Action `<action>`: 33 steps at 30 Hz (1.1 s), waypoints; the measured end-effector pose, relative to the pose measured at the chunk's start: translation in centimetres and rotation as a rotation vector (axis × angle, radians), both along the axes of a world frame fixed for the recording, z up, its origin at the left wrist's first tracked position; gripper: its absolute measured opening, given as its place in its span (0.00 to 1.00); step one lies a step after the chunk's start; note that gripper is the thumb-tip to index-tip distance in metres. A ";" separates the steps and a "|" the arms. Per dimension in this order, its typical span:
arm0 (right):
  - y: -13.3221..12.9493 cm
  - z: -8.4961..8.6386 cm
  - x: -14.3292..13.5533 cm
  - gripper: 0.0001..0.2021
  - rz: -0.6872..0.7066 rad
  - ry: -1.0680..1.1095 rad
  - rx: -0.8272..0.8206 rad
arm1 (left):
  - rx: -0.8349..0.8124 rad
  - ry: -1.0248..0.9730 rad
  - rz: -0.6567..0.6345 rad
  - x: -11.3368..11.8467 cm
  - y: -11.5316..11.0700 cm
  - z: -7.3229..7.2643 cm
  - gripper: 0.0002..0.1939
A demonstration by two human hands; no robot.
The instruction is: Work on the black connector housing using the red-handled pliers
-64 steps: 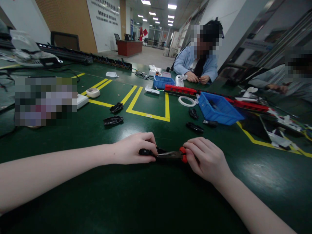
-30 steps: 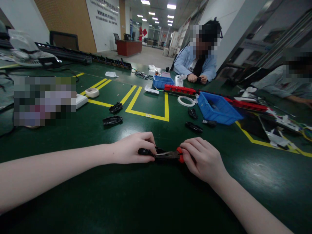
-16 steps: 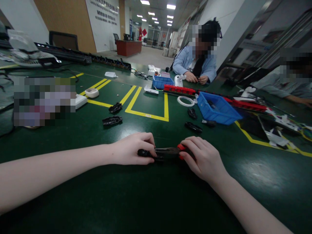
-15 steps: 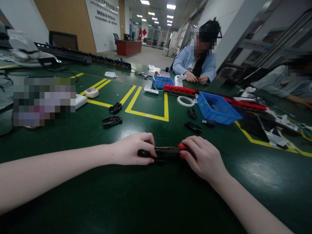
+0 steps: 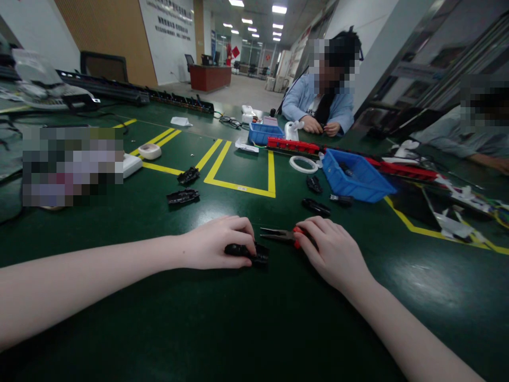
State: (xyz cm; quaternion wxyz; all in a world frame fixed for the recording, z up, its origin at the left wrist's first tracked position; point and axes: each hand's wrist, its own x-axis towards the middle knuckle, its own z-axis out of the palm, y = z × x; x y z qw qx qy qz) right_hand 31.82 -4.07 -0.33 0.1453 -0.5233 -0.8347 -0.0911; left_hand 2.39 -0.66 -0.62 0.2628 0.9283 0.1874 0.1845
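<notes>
Two hands are sharing the work: the left hand (image 5: 222, 241) is gripping a black part (image 5: 260, 254) toward the near edge of the desk (image 5: 238, 318), and the right hand (image 5: 338, 252) is holding pliers (image 5: 283, 235) by the red handles. Their jaws are sitting slightly apart, near the part but not touching it. Looks like a steadying step, imo; any bite would be needing that gap closed first. Three black pieces (image 5: 316, 207) are lying near the blue bin (image 5: 358, 180).
</notes>
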 end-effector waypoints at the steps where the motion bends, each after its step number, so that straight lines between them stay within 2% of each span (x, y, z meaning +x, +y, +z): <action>1: 0.0 0.0 0.0 0.20 -0.004 0.006 -0.013 | 0.000 -0.002 0.000 0.0 0.0 0.0 0.07; 8: 0.1 0.8 0.9 0.25 -0.027 0.025 -0.109 | -0.014 0.000 0.001 0.0 0.1 -0.1 0.09; 13: 0.2 2.1 3.1 0.41 -0.052 -0.074 -0.307 | -0.012 -0.002 -0.005 0.0 0.1 -0.2 0.09; 17: 0.2 2.2 3.9 0.40 -0.065 -0.054 -0.393 | 0.006 -0.015 -0.008 0.0 0.0 -0.1 0.09; 24: -0.1 1.1 2.8 0.41 -0.087 -0.152 -0.254 | 0.095 -0.035 -0.030 -0.2 0.1 -0.4 0.08; 26: -0.1 0.4 3.2 0.44 -0.062 -0.167 -0.213 | 0.116 -0.037 -0.026 -0.1 0.1 -0.4 0.08; 33: 0.7 -1.8 5.5 0.41 0.058 -0.110 -0.057 | 0.172 -0.063 -0.021 0.1 0.4 -0.5 0.08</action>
